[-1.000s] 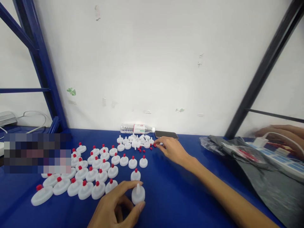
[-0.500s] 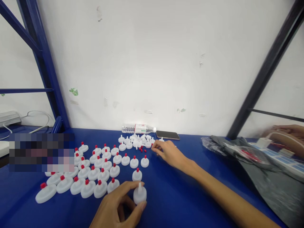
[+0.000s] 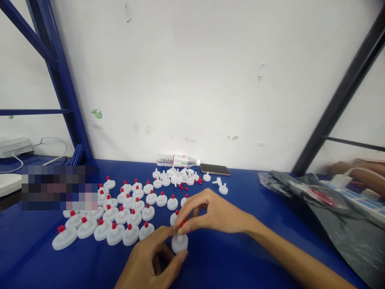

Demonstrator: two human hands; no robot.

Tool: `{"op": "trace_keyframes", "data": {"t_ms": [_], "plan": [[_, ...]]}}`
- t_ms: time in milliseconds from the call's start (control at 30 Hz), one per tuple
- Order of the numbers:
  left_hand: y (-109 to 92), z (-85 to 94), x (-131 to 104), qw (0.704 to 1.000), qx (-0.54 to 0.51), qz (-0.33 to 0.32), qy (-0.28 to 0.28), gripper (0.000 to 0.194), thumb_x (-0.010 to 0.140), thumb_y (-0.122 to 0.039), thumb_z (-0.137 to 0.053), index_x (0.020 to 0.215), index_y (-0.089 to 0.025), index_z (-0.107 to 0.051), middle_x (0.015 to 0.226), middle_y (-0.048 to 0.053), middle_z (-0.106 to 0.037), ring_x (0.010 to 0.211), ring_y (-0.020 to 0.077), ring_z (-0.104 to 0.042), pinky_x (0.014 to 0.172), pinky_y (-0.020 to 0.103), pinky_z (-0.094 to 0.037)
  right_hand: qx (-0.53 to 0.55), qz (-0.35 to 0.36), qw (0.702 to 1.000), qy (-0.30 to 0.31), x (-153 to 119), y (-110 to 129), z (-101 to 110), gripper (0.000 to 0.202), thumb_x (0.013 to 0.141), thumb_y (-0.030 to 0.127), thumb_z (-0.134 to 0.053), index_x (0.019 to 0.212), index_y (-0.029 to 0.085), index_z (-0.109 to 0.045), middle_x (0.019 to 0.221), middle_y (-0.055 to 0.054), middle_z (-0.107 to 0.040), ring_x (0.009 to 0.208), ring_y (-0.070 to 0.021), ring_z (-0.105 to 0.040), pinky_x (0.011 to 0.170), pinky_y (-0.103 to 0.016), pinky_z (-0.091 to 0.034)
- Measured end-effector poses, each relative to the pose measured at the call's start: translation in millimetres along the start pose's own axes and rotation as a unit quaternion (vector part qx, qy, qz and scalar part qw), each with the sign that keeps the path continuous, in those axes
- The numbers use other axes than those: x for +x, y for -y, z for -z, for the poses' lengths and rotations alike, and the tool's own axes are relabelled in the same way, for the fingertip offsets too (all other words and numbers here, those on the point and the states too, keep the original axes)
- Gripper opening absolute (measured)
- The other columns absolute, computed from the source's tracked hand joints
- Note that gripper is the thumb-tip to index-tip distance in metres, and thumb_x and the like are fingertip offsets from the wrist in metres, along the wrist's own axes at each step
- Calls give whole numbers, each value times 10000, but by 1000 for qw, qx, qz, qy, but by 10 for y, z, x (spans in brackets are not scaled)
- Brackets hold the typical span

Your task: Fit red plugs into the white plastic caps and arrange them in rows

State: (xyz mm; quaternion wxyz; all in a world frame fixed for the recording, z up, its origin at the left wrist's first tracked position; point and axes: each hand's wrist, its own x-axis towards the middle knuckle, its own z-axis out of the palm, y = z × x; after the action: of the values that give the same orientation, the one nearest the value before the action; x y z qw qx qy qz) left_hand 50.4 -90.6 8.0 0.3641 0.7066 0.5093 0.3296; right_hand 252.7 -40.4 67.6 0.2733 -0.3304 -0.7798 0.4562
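Note:
My left hand (image 3: 150,257) holds a white nozzle lid (image 3: 179,245) upright between thumb and forefinger, low over the blue table. From above, my right hand (image 3: 216,212) pinches a small red cap (image 3: 182,224) at the lid's nozzle tip; its fingers partly hide the contact. Several white lids with red caps on their nozzles (image 3: 114,235) stand in rows to the left. Behind my hands lies a heap of white lids without caps (image 3: 176,176). Loose red caps (image 3: 181,187) are scattered in front of the heap, and a few uncapped lids (image 3: 223,188) lie to its right.
Along the wall lie a plastic water bottle (image 3: 182,161) and a phone (image 3: 215,169). Grey plastic bags (image 3: 327,224) cover the right side, beside a blue-and-white power strip (image 3: 367,202). A blurred hand of another person (image 3: 355,168) shows there. Blue shelf posts (image 3: 64,88) frame the table.
My right hand has come from the loose red caps toward me, bringing a red cap onto the lid's nozzle. The left hand keeps hold of the same lid. The view has shifted slightly.

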Motion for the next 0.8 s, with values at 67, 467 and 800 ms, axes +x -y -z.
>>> {"op": "trace_keyframes", "data": {"t_ms": [67,467,800], "plan": [[4,6,11,1000,6,-7,18,294,841,-476,-637,891,-202,-731,628,-17,-664,532,136,-565,489,217,-366,-15,19,1000,17,-5,-1,-63,281,819,469,-782,980,243,-825,948,-37,-767,866,-180,-680,741,-268,-516],[144,7,7,999,-28,35,19,649,857,-523,-642,1427,-226,-549,584,-50,-623,494,122,-475,481,215,-338,40,-18,999,15,-39,32,-28,305,874,449,-732,1078,231,-795,937,-54,-786,858,-203,-728,768,-300,-565],[118,-19,0,998,-59,35,8,713,816,-472,-702,1462,-234,-514,592,-57,-649,484,125,-531,483,213,-383,-48,15,998,34,-41,24,-63,301,883,471,-717,1051,237,-806,962,-35,-773,779,-165,-674,751,-276,-540]]}}
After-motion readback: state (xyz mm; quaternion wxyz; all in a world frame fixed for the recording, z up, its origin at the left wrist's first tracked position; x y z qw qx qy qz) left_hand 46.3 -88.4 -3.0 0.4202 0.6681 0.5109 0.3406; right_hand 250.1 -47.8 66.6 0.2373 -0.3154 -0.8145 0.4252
